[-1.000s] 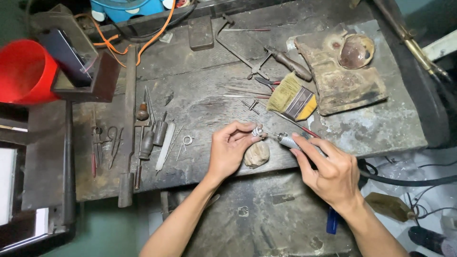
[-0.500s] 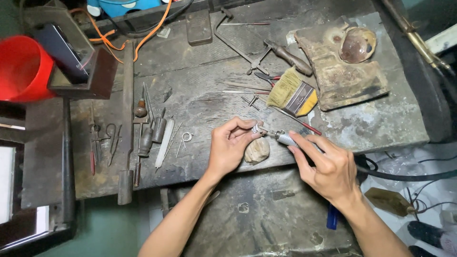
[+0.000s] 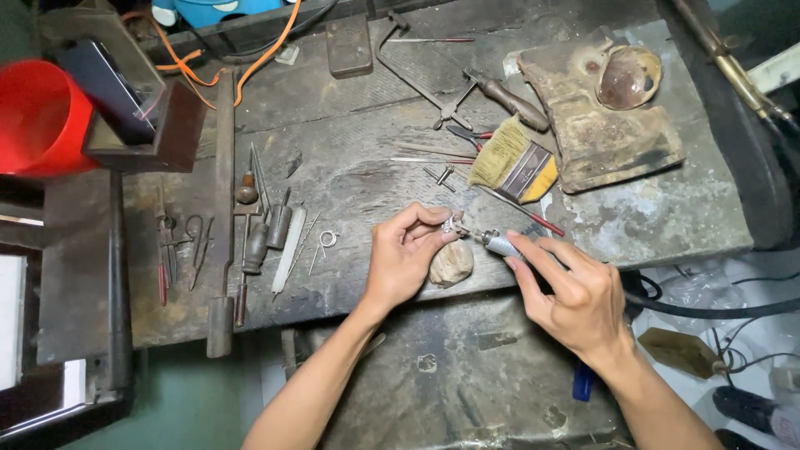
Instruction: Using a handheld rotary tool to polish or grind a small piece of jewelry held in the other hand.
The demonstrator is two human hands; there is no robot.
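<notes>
Two hands meet at frame centre: left hand [image 3: 404, 262] pinches a tiny metal piece [image 3: 449, 225], right hand [image 3: 575, 292] grips a rotary tool [image 3: 498, 243] touching it, above a tan lump [image 3: 451, 263]

small metal piece [image 3: 450, 224]: too tiny to identify | red bucket [image 3: 37, 117]: cut by left edge

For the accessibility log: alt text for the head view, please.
Over a worn workbench, the left hand pinches a small metal piece while the right hand holds a rotary handpiece to it. A brush lies behind.
</notes>
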